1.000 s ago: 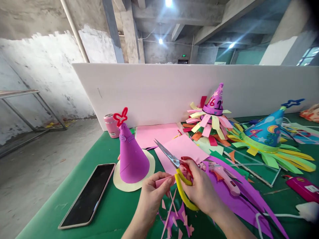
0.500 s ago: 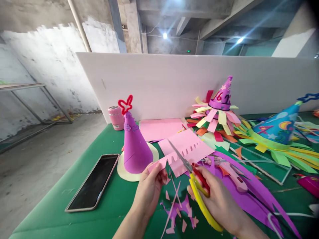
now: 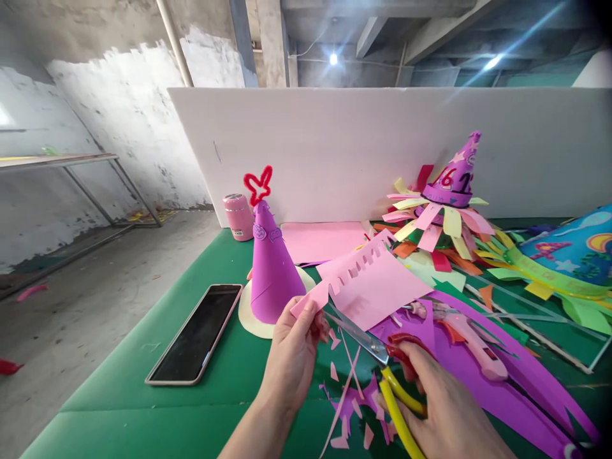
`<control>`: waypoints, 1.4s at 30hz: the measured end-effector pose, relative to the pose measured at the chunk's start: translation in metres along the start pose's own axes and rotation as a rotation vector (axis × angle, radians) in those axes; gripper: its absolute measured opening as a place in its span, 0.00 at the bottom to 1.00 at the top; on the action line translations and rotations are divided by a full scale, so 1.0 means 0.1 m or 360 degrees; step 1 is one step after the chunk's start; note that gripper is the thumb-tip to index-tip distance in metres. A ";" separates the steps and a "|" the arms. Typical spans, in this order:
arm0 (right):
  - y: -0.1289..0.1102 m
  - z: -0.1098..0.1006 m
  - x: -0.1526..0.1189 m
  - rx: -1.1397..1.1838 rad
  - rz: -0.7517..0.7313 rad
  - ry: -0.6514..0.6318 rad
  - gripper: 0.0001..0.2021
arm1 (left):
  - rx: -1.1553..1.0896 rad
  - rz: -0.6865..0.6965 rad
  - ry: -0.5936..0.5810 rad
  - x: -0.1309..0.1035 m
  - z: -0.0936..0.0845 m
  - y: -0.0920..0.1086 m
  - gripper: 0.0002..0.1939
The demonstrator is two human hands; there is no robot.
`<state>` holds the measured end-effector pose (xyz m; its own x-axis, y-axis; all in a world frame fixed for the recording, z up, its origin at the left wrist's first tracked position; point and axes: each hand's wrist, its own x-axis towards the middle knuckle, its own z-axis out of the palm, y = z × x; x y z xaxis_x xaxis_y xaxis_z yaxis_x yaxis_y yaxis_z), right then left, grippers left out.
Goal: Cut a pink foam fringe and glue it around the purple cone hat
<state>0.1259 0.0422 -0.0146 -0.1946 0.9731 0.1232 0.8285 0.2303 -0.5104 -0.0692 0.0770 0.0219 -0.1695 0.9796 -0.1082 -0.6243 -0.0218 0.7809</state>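
— What do your left fingers have?
— They're closed on one notched pink strip, pinched under your thumb. It slants away over the nearer of two pink sheets; I can't tell whether it touches that one.
— And your right hand?
— It's gripping one pair of scissors by the red and yellow handles, tips close to your left fingertips.
— Is that different from half a second ago?
— Yes: your blades crossed in front of the strip, tips above it. Now you have them lower, by its underside.
— How are you posed?
— Both your forearms rise from the bottom edge; your left thumb is uppermost, your right hand lower.
— What's around you?
— Pink and purple scraps, too jumbled to count; one pink glue gun on your right; one phone on your left. Beyond, your green worktop carries one pink canister and three cone hats: a plain purple hat, a fringed purple hat and a blue hat, whose tip has now left your view.
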 end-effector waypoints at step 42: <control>-0.27 -0.04 -0.08 0.1517 0.0791 -0.0519 0.41 | 0.0037 -0.0160 -0.0235 -0.09 0.02 -0.01 0.08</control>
<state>0.1072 0.0281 0.0016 -0.1984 0.8796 -0.4324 0.1392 -0.4114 -0.9007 -0.0659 0.0690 0.0231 0.0077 0.9954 -0.0960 -0.6146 0.0804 0.7848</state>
